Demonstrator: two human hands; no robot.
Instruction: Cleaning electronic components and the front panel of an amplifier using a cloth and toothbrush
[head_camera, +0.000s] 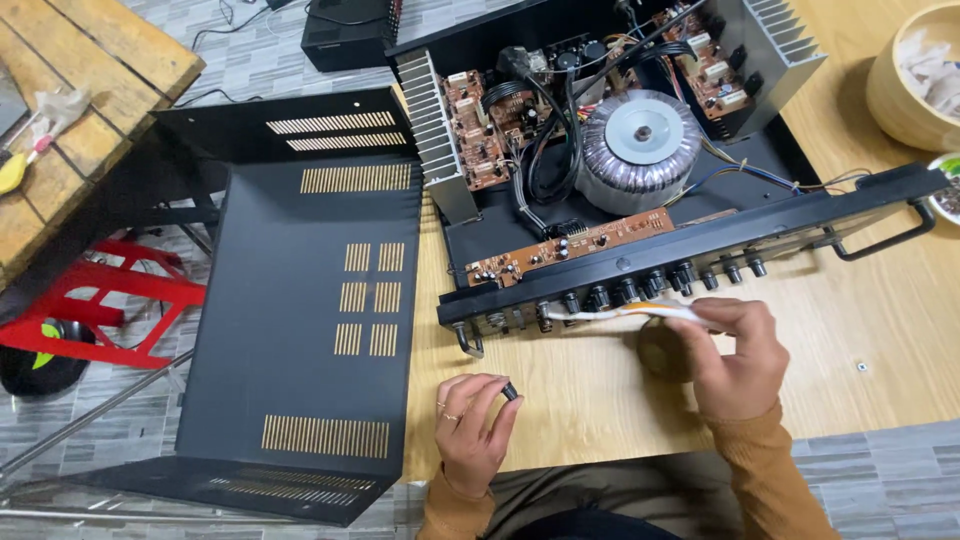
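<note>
The left hand (470, 430) pinches a small black knob (509, 392) between thumb and fingertips, just in front of the amplifier chassis (640, 200) and clear of its front panel (700, 262). The right hand (735, 360) is closed around a white brush-like tool (620, 313), whose tip lies against the row of control shafts (640, 285) on that panel, near its left end. What the tool is exactly cannot be told from this view.

Judged step: cleaning the panel controls with one knob off and in hand. The next move appears to call for steady, light contact along the shafts, and for keeping the loose knob secure in the pinch.

Inside the chassis, behind the front panel, sit a toroidal transformer (640, 150), brown circuit boards (480, 125) and finned heat sinks (435, 135). The removed black cover (300, 320) lies just left of the chassis. A round wooden container (905, 90) stands to its right. The chassis rests on a light wooden table (600, 400).
</note>
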